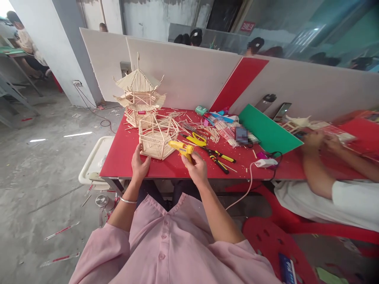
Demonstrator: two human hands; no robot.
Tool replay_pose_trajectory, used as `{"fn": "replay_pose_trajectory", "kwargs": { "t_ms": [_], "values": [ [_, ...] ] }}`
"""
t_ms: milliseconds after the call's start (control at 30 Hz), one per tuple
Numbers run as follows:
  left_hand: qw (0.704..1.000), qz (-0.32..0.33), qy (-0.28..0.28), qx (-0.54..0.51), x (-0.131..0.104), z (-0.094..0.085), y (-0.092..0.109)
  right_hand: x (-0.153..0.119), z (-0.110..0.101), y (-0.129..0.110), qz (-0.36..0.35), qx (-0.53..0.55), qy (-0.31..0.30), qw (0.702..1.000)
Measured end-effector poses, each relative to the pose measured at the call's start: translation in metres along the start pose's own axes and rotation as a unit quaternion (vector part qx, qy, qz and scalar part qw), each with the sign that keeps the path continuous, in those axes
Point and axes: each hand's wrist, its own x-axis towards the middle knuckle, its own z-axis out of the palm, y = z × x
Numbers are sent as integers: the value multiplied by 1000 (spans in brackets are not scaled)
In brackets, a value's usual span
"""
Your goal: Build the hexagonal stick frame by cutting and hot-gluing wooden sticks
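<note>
My right hand [196, 169] is wrapped round the handle of a yellow hot glue gun [184, 148]. The gun's nozzle points left, at the right side of a six-sided wooden stick frame [156, 148]; whether they touch I cannot tell. With thumb and fingers, my left hand [140, 163] grips the frame's near left corner. The frame has a floor of sticks and low railed walls. Behind it rises a tiered pagoda model [139, 92] of the same pale sticks, with a pointed roof and upturned eaves.
Loose sticks [177, 115], yellow-handled scissors [197, 139] and pliers [220, 157] lie on the red table [118, 165]. A green board [269, 128] leans at right, near a white power strip [265, 163]. A co-worker's arms [318, 165] are further right. A white partition [183, 71] stands behind.
</note>
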Motion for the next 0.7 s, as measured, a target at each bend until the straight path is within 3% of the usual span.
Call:
{"fn": "replay_pose_trajectory", "kwargs": {
  "t_ms": [167,300,367,533,700],
  "values": [
    [1000,6,1,6,-1,0,0,-15,-15,-2,-30,-9,-15,999],
    [1000,12,3,8,-1,0,-1,-8,-24,9,-13,-47,27,998],
    [1000,8,6,9,-1,1,-1,4,-19,19,22,-46,53,997],
    [1000,3,3,13,-1,0,0,27,0,41,57,-18,46,997],
    [1000,-7,1,13,-1,1,1,17,2,50,75,1,46,996]
  ]
}}
